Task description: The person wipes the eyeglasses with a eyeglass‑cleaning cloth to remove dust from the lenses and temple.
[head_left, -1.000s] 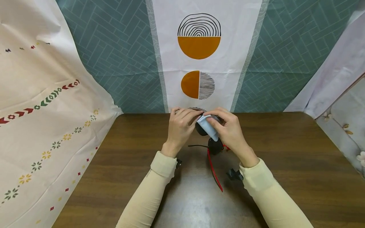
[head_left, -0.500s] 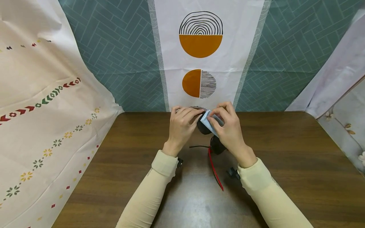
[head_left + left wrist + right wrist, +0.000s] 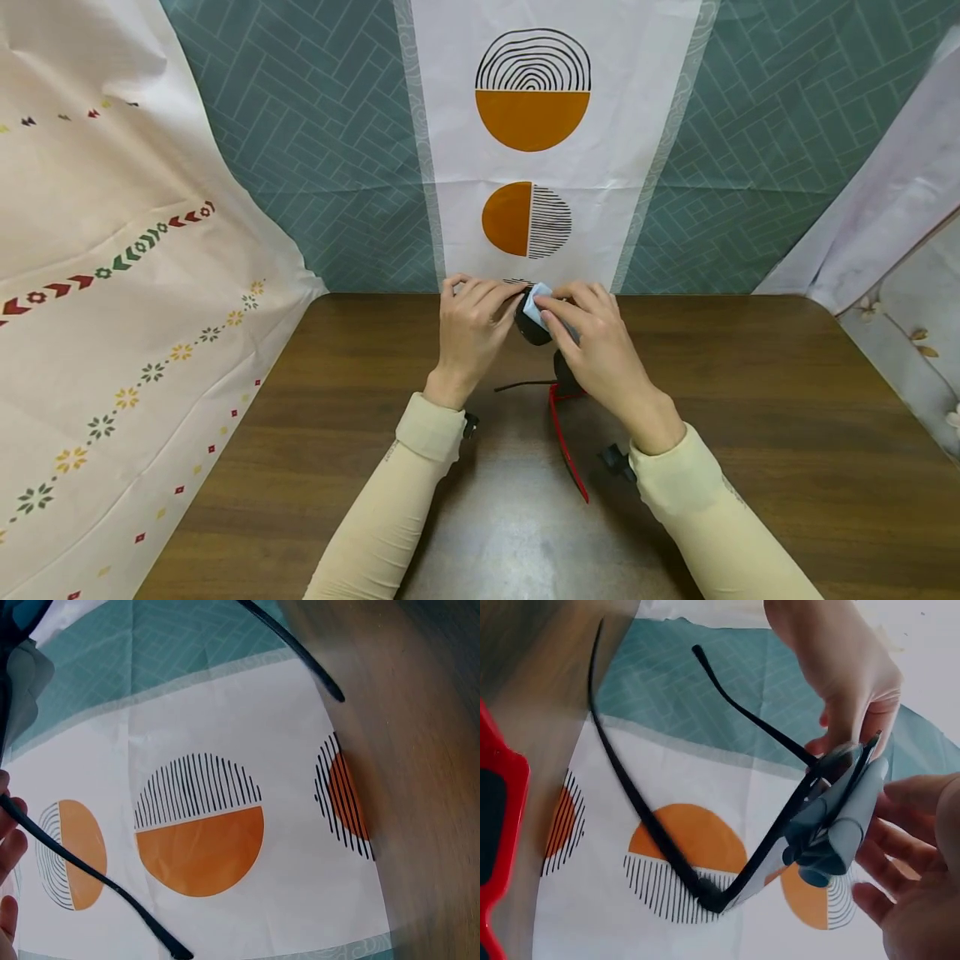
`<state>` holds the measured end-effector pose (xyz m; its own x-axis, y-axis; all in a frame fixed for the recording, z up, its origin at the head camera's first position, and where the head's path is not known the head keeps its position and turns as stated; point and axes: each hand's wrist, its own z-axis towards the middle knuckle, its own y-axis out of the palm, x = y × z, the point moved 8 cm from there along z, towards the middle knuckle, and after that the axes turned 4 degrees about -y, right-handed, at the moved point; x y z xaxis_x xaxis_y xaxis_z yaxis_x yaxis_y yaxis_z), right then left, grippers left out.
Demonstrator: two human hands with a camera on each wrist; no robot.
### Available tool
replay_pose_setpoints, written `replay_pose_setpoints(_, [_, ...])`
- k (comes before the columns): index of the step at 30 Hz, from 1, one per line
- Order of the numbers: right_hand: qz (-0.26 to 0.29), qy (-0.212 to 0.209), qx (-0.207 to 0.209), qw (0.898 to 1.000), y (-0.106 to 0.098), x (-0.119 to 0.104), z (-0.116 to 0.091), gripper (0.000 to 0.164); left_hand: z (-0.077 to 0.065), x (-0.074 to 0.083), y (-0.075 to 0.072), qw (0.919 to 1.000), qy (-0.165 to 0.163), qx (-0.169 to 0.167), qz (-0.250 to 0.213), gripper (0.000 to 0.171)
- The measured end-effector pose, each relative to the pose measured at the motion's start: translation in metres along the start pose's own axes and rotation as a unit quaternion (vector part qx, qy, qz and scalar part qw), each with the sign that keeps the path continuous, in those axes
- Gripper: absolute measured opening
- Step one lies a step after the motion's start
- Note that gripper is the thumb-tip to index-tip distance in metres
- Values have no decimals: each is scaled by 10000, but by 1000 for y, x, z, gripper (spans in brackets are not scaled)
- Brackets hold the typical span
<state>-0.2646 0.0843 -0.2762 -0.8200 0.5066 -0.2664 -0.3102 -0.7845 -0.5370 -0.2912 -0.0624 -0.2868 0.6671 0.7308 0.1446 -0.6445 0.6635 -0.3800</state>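
Note:
A pair of black-framed glasses [image 3: 531, 331] is held up above the far part of the table, its temples extended in the right wrist view. My left hand [image 3: 472, 325] pinches one end of its front, near a lens. With thumb and fingers, my right hand [image 3: 606, 346] pinches a folded light-blue cloth [image 3: 536, 305] against that lens. In the right wrist view the cloth [image 3: 849, 834] is folded over the rim. Red-framed glasses [image 3: 564, 442] with dark lenses lie on the table below, partly hidden by my right hand.
The brown wooden table [image 3: 360, 417] ends at a hanging patterned cloth backdrop [image 3: 337, 167]. A cream printed cloth [image 3: 112, 333] hangs along the left, a pale one [image 3: 862, 208] on the right. Dark wrist-camera mounts show at both cuffs.
My right hand lifted slightly, then moved left toward my left hand, bringing the cloth higher on the lens. My left hand stays nearly in place. The red-framed glasses have not moved.

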Motion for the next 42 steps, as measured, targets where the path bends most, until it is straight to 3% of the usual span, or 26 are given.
replay_pose_setpoints(6, [448,345,-229,9981,4,4,-1,31,1,0,-2,9999,29,112,27,11])
replay_pose_setpoints(15, [521,457,-75,9976,3,8,-1,34,1,6,-2,9992,206,173,280,11])
replay_pose_setpoints(29, [156,-280,351,9989,1,-2,0,25,0,8,-1,9990,286,184,286,10])
replay_pose_setpoints(42, [311,-622,-278,9972,4,-11,1,26,-2,3,0,9994,173,164,239,11])
